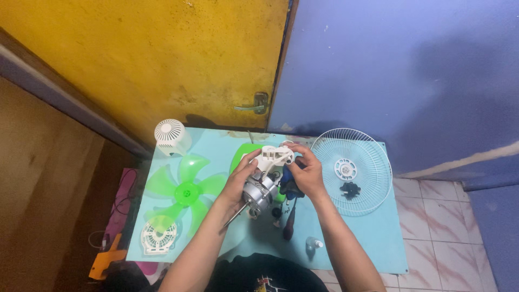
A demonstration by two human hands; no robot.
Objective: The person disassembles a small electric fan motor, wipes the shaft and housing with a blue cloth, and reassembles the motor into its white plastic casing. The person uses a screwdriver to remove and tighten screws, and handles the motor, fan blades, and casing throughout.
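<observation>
Both hands meet over the middle of a light blue worktop (373,243), where they hold a fan motor (259,190) up off the surface. The left hand (238,181) wraps around the silver metal body of the motor, its fingers (250,165) curled shut on the casing, and the motor's thin shaft pokes down and to the left below the palm. The right hand (308,173) grips the other side, its fingers closed on the white plastic housing (274,157) at the top end of the motor and on a dark blue-black part (289,186) just under it. To the left on the worktop lies a green fan blade (186,192), with a white rear motor cover (170,135) beyond it near the yellow door (162,59) and a small white grille piece (158,238) nearer the person. To the right lies a white wire fan guard (351,170), and a small black knob (350,189) rests inside its ring. A screwdriver (289,224) with a dark handle lies just below the hands, and a small clear bottle (312,246) stands near the front edge.
</observation>
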